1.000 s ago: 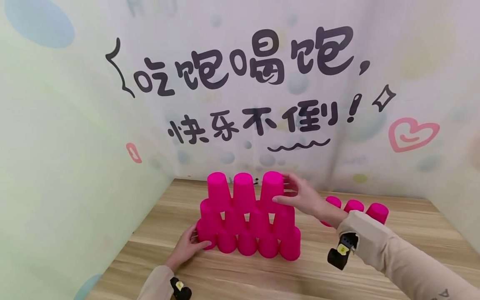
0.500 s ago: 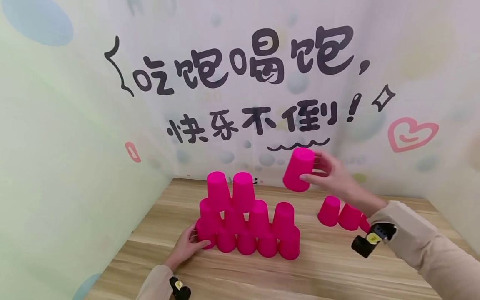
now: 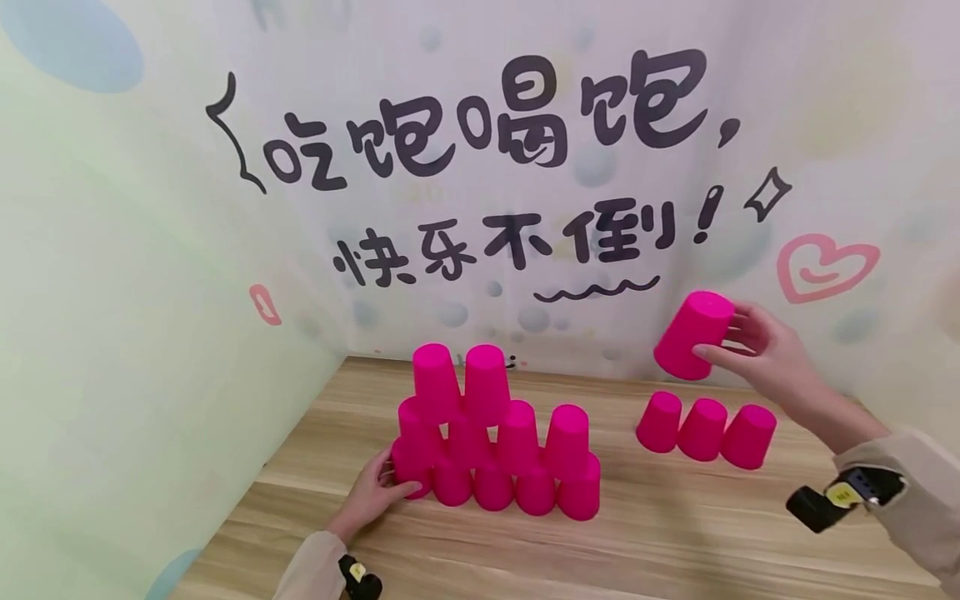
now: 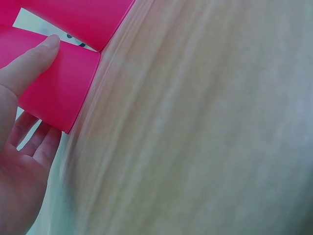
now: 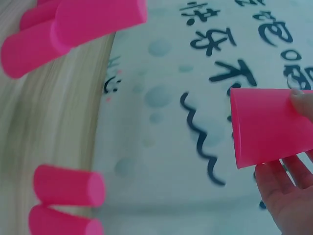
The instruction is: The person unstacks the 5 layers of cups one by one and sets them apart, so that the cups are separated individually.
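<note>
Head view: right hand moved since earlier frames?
Yes, rightward: the right hand, holding a cup, is now nearer the printed pink heart and farther from the cup stack.

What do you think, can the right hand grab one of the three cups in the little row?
Probably not yet: the right hand holds another pink cup. Nothing seems to block the three cups, so it likely could once it lets go.

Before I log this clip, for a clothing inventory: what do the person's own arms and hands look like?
The left sleeve and right sleeve are beige. The left wrist camera and right wrist camera are black, each with a yellow sticker. The left hand and right hand wear no gloves.
</note>
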{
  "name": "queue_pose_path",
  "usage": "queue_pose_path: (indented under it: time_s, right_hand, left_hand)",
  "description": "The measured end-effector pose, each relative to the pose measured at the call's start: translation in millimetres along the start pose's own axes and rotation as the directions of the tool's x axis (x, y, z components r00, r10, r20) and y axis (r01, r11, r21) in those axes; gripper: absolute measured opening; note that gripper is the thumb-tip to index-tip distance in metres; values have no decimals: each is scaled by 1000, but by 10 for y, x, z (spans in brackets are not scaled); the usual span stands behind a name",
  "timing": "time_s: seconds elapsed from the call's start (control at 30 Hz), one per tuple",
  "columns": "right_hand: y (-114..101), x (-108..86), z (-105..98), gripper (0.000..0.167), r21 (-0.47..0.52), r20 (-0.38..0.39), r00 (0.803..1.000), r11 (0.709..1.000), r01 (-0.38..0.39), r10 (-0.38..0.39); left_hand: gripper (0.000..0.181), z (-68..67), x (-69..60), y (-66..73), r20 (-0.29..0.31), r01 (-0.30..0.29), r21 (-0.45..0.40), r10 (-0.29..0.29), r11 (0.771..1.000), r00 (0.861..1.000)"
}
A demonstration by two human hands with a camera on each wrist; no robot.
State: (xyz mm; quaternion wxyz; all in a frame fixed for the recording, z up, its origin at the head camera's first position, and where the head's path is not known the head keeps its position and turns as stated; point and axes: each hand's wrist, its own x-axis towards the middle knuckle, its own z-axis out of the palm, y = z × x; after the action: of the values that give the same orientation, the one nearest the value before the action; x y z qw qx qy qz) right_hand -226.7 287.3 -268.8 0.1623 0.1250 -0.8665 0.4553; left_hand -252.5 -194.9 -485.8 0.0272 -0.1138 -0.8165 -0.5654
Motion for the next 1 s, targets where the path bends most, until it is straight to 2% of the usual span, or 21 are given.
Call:
queue_pose_path:
  time_s: [0.3,0.43,0.6,0.77,0.9,1.0]
  right_hand:
    - [679,-382,-249,58,-83,10,994,991,-106,107]
    - [993,-548,-279,62,-108,-36,992,986,-128,125]
    - [1307,-723,-255,66,-151,-90,981,971,-183,171]
    - [1578,-888,-171,71,-171,-64,963,948,-270,263]
    - [1964,-989,-92,70,-141,-83,954,945,-297,287]
    - [2312,-1047,-42,74,-127,-118,954,948,-291,276]
  left_hand:
    - [66,14,-10,-17,-20,-20,-7,19,1000,1000]
    - [65,14,-7,-22,-27,0,-21,-1,1000,1000]
    - [65,9,-11,-20,-28,12,-29,-12,1000,1000]
    - [63,2,-26,5,-28,23,-36,-24,999,999]
    - [63,-1,-37,29,-32,27,-49,-28,998,999]
    - [65,7,-32,37,-32,26,-50,-28,998,999]
